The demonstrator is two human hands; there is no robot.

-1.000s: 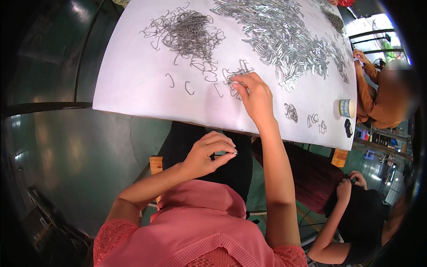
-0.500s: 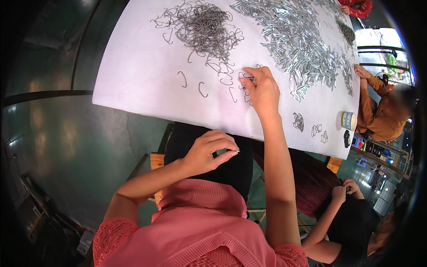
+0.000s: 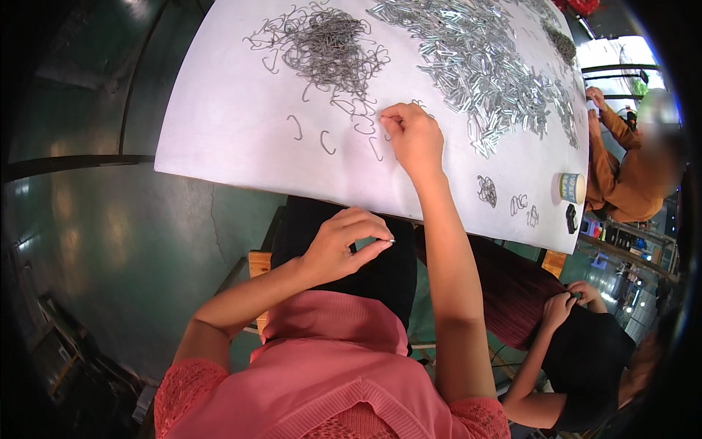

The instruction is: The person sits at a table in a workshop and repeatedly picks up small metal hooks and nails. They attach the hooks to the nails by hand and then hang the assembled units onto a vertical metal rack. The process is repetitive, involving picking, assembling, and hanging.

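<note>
Over my lap, my left hand (image 3: 342, 245) pinches a small shiny metal piece (image 3: 392, 241) between thumb and forefinger; most of it is hidden by the fingertips. My right hand (image 3: 415, 137) is above the table, its thumb and forefinger closed together beside some loose bent wire hooks (image 3: 364, 124). Whether a hook sits in that pinch is too small to tell. Farther off lies a tangled heap of dark wire hooks (image 3: 329, 51). Two single hooks, one of them a C-shaped hook (image 3: 327, 143), lie apart to the left of my right hand.
A wide pile of shiny narrow metal pieces (image 3: 490, 73) covers the far right of the white table (image 3: 234, 139). Small wire clusters (image 3: 487, 191), a paper cup (image 3: 572, 188) and a black object (image 3: 571, 218) are at right. Two people sit there, one in orange-brown (image 3: 627, 186), one in black (image 3: 585, 366).
My right hand has shifted left, and its fingers, spread over the hooks before, have come together. The left hand keeps its pinch in nearly the same place.
</note>
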